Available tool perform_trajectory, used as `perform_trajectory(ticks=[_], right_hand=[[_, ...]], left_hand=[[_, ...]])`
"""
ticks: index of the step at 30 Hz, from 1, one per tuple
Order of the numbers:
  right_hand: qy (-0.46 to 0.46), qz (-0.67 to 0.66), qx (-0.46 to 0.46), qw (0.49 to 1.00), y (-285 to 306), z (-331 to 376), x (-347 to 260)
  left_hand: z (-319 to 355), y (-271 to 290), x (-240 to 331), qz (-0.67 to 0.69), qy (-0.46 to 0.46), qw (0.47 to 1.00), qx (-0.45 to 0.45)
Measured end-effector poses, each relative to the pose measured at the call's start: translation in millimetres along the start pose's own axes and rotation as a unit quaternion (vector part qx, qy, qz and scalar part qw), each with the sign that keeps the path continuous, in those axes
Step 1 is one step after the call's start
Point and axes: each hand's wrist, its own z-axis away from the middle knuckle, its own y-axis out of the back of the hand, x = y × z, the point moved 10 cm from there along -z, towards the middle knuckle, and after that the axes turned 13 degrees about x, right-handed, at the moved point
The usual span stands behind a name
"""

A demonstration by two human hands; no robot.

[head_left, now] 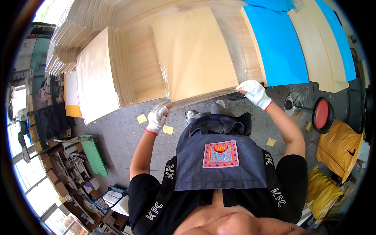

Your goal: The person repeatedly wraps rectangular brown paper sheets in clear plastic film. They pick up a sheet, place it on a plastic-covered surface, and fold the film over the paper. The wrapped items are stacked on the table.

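Landmark: the work table [250, 62].

Left hand [157, 117], white-gloved, pinches the near left corner of a clear plastic sleeve [231, 47] at the table's near edge. Right hand [254, 93], gloved too, grips the near right corner; both are closed on film, about equally near.

Inside the sleeve lies a tan board [194, 55], flat on the table, ahead of both hands. Its long axis appears to run away from the person, tilted slightly left; the near edge spans between the hands.

Beyond right: a blue sheet [280, 43].
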Motion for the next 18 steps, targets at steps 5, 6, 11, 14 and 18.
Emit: perform_trajectory(ticks=[5, 6, 11, 14, 18], right_hand=[[-0.275, -0.017, 0.119, 0.954, -22.5, 31.1, 49.7], [-0.318, -0.026, 0.162, 0.934, -24.3, 32.5, 53.4], [-0.405, 0.106, 0.186, 0.889, -33.7, 29.5, 67.7], [-0.448, 0.166, 0.165, 0.863, -36.5, 29.7, 71.0], [-0.472, 0.209, 0.125, 0.847, -22.4, 21.4, 71.8]], left_hand=[[21.3, -22.0, -61.2, 0.087, 0.280, 0.955, 0.047], [21.8, -25.5, -66.1, 0.106, 0.314, 0.941, 0.073], [32.2, -53.2, -87.0, 0.233, 0.490, 0.820, 0.180], [37.0, -59.8, -92.4, 0.236, 0.493, 0.806, 0.226], [27.8, -34.0, -77.1, 0.169, 0.483, 0.817, 0.266]])
